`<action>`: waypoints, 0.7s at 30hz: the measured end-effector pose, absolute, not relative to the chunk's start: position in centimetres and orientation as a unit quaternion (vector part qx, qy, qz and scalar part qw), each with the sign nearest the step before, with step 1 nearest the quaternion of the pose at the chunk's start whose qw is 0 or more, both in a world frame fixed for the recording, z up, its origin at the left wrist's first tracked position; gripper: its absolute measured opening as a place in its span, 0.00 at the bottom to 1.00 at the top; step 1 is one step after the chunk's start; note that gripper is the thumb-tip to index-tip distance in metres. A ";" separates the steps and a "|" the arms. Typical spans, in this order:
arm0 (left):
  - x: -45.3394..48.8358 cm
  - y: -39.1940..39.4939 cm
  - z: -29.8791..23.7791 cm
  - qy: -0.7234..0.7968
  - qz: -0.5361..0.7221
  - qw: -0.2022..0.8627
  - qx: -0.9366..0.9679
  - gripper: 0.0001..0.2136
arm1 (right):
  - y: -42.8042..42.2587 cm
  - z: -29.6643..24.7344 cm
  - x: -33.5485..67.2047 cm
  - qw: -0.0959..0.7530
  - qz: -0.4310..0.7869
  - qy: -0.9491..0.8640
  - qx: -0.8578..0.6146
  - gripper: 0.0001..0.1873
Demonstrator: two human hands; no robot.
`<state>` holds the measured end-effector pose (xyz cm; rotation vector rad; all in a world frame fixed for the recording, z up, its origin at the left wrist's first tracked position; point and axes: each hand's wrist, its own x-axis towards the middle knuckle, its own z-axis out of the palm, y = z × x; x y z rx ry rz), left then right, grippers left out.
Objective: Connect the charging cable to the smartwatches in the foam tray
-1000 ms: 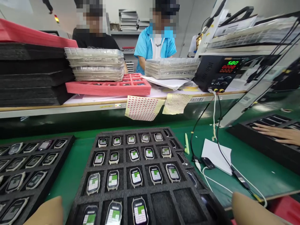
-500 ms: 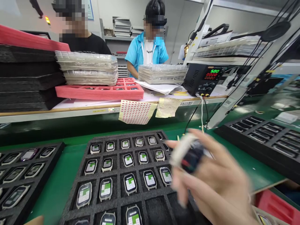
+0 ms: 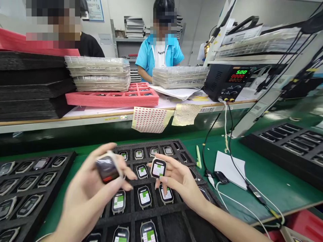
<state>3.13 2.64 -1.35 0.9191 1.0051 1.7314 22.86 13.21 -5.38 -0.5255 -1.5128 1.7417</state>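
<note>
My left hand (image 3: pixel 88 193) is raised above the black foam tray (image 3: pixel 176 218) and pinches a watch body with a dark, unlit screen (image 3: pixel 107 168). My right hand (image 3: pixel 176 179) holds up a second watch body (image 3: pixel 158 168) by its edges; its screen is lit green and white. Both hands hover over the tray's middle rows. Several more watch bodies (image 3: pixel 144 195) with lit screens lie in the tray's pockets, and some front pockets are bare.
Another black tray of watch bodies (image 3: pixel 27 188) lies at the left, a third (image 3: pixel 285 144) at the right. Cables, a white paper (image 3: pixel 229 166) and a power supply (image 3: pixel 233 80) stand right of centre. Two people work behind the shelf with stacked trays (image 3: pixel 111 97).
Half a second ago only my right hand was up, holding a dark watch body. Now my left hand has risen holding the dark one, and my right hand holds a lit one.
</note>
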 end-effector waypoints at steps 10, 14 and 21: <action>4.9 5.7 -4.3 0.333 0.606 0.594 0.411 0.26 | 13.5 -6.0 22.7 0.402 0.624 -0.615 -0.266 0.19; 4.6 5.5 -4.5 0.328 0.576 0.618 0.423 0.24 | 13.5 -5.8 22.7 0.409 0.598 -0.625 -0.291 0.16; 4.6 5.6 -4.3 0.349 0.575 0.598 0.434 0.20 | 13.3 -5.6 23.1 0.373 0.658 -0.613 -0.230 0.22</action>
